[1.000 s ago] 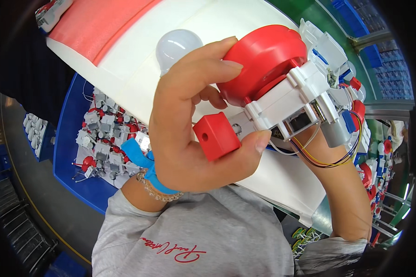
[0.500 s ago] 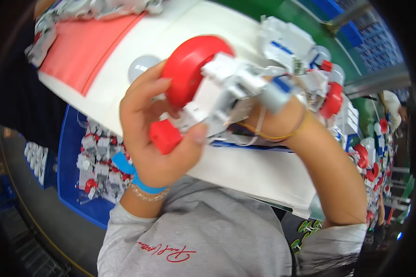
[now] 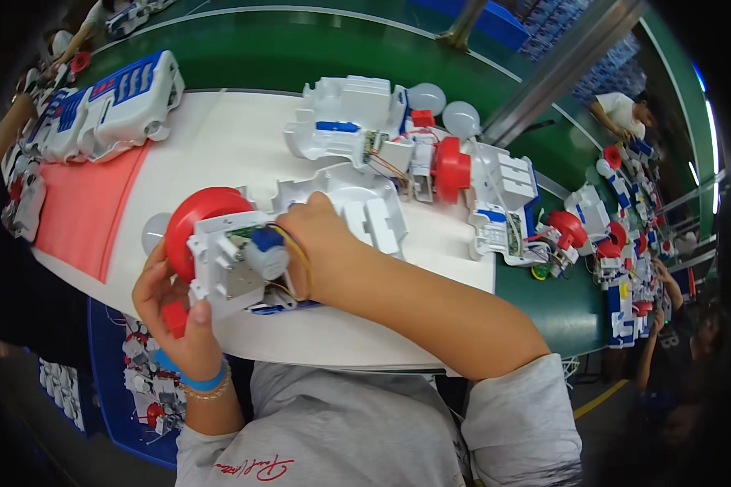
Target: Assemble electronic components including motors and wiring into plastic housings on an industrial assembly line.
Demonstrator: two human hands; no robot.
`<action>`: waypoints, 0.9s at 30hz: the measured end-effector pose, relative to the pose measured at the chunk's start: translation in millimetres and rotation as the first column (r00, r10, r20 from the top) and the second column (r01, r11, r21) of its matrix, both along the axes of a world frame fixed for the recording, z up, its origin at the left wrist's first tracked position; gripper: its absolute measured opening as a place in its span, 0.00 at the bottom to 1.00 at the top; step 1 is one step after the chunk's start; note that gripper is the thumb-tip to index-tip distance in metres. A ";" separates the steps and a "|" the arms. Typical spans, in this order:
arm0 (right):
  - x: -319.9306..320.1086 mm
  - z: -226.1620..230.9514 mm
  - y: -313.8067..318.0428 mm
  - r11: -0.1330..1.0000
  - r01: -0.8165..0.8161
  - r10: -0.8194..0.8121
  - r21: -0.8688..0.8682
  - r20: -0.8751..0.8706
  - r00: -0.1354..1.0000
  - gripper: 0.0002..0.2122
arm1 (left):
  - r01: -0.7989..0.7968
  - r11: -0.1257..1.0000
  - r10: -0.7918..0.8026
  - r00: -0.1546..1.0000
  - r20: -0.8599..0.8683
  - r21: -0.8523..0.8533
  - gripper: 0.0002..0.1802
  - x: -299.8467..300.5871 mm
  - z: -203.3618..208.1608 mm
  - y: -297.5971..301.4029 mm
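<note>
My left hand is closed round a white plastic assembly with a red wheel-like disc, a small circuit board and loose wires. A red block on it shows between thumb and fingers. On the assembly's right side sits a grey cylinder with a blue cap. Just beyond, my right hand is curled at the near left part of an open white shell lying on the table. What its fingertips grip is hidden.
A translucent dome lies left of the assembly. Further shells with wires and red discs stand at the back right, below a metal post. Closed white-and-blue housings sit back left near a red mat. A blue bin holds parts below.
My left hand and the assembly appear lower and further left as the view shifted. My right hand has come away from behind the assembly to the shell. The assembly has turned.
</note>
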State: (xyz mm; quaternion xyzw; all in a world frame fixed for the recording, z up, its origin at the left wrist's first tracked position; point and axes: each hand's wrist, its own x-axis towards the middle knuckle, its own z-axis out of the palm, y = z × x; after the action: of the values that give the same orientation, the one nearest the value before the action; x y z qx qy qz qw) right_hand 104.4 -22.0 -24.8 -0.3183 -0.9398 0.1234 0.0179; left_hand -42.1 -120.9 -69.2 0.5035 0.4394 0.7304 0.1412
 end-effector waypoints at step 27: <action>465.9 -154.3 -310.0 -0.641 0.749 -0.766 -0.165 0.082 -0.638 0.23 | -0.265 0.943 0.316 0.530 -0.787 0.201 0.18 -30.8 -27.2 10.2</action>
State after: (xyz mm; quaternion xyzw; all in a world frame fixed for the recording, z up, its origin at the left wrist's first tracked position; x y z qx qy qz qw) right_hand 570.3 -332.0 -179.2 -0.9762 -0.0970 0.1219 0.1506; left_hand -72.9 -110.7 -96.4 0.7037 0.5114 0.4453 -0.2121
